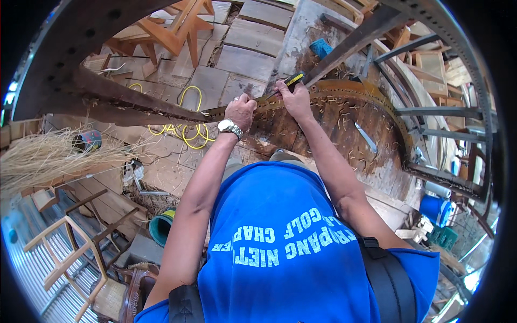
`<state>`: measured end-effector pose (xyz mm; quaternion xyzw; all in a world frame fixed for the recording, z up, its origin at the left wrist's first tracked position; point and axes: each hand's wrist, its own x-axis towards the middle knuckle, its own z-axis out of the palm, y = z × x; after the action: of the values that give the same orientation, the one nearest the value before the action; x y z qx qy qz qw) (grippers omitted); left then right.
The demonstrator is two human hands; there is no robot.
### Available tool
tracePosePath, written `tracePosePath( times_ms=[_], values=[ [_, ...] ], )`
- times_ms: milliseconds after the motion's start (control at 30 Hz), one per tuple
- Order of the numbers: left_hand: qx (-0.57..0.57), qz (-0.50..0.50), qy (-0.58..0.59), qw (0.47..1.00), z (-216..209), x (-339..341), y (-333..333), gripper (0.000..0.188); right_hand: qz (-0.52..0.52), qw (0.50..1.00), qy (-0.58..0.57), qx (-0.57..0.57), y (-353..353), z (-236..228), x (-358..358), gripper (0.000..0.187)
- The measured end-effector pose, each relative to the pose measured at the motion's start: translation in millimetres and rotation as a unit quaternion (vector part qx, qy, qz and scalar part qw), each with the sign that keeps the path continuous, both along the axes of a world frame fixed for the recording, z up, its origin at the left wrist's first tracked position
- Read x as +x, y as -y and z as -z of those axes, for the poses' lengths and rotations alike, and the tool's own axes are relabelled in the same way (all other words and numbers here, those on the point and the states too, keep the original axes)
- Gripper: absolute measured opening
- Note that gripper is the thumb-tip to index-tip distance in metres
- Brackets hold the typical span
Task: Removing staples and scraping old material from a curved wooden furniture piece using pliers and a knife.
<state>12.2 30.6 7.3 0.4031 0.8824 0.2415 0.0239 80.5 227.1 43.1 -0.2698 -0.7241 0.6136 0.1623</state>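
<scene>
My right hand (pixel 295 101) is closed round a black-and-yellow handled tool (pixel 294 79), which slants down toward my left hand; its exact kind does not show. Just left of it, my left hand (pixel 240 110) has its fingers curled together at the edge of a curved brown band (pixel 344 86) pierced by a row of small holes. What the left fingers pinch, if anything, is hidden. A watch (pixel 230 127) sits on my left wrist. Inside the band's curve lies a rusty brown surface (pixel 328 124) strewn with short straw bits.
At left rests a bundle of dry straw (pixel 48 156) beside a small can (pixel 90 141). A yellow cord (pixel 189 132) loops on the floor. Wooden chair frames (pixel 70 258) stand at lower left. Dark metal bars (pixel 439 112) rise at right, near a blue container (pixel 435 210).
</scene>
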Motion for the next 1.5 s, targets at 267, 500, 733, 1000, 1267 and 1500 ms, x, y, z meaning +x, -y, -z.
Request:
tracePosePath(
  times_ms=[267,500,733,1000,1267,1500],
  values=[
    [-0.124,0.017,-0.008,0.992,-5.0,-3.2,-12.3,0.017,0.002,0.983,0.135,0.125,-9.4,-17.3,82.4,0.043],
    [-0.099,-0.11,0.083,0.986,-13.8,-21.9,-2.9,0.022,0.031,0.991,0.097,0.085,-15.8,-8.9,128.3,0.037],
    [-0.177,0.075,0.117,0.974,-59.4,-20.5,14.2,0.017,0.106,0.987,0.003,-0.121,0.1,-16.7,120.6,0.032],
    [-0.134,0.017,0.186,0.973,-41.8,24.6,55.9,0.023,0.045,0.992,-0.048,-0.108,29.9,-20.8,38.6,0.027],
    [0.067,-0.035,0.118,0.99,-23.1,23.6,51.4,0.031,0.036,0.993,0.002,-0.113,31.4,14.1,1.8,0.027],
    [0.053,-0.034,0.125,0.99,-17.3,18.6,58.5,0.032,0.063,0.988,0.026,-0.136,28.5,16.4,-2.7,0.027]
  ],
)
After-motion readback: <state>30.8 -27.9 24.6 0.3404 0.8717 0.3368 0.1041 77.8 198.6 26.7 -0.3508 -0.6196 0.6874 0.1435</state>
